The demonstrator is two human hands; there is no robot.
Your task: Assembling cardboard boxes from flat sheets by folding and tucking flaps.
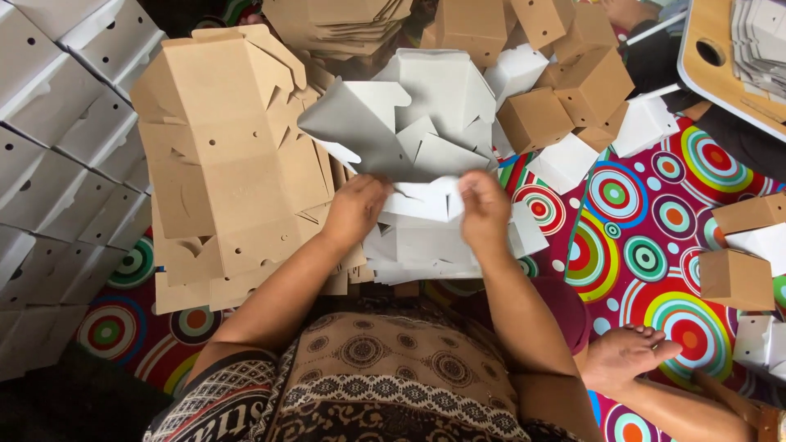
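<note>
Right now you're folding a white die-cut box blank point(409, 139), with your left hand point(356, 209) and right hand point(485, 209) each pinching a flap at its near edge. It stands half-raised over the stack of flat white blanks point(409, 254) on the patterned floor mat point(647, 245), panels splayed, grey inside. Next, I'd judge, the flaps need tucking together squarely. Brown blanks point(221, 164) lie left.

Flat brown box blanks point(221, 164) lie stacked left, a white blank point(409, 131) centre, folded brown cubes point(565, 90) upper right.
</note>
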